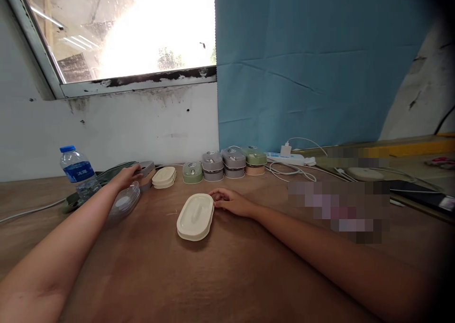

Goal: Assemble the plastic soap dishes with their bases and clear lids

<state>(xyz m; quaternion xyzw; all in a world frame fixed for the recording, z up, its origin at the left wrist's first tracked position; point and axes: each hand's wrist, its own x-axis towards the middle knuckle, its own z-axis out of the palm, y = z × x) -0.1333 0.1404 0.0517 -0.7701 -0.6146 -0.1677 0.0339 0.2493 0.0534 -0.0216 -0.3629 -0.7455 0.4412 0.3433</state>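
Note:
A cream oval-cornered lid [195, 217] with a shallow groove in its middle is at the centre of the brown table. At its right edge, my right hand [230, 202] grips the rim between curled fingers and thumb. Further back on the left, my left hand [127, 176] is stretched out, fingertips at a stack of grey and brown boxes [146, 172]. Those fingers are partly extended; how firmly they touch the stack cannot be made out. Below that hand sits a clear plastic container [125, 202]. Several cream lids [164, 177] are piled just right of the stack.
Along the wall stand a small green box [192, 172], two grey lunch boxes [212, 165] and a green-topped one [254, 160]. A water bottle [78, 173] is at left. On the right lie a power strip [289, 158], white cables [293, 170] and a dark tablet-like slab [419, 193].

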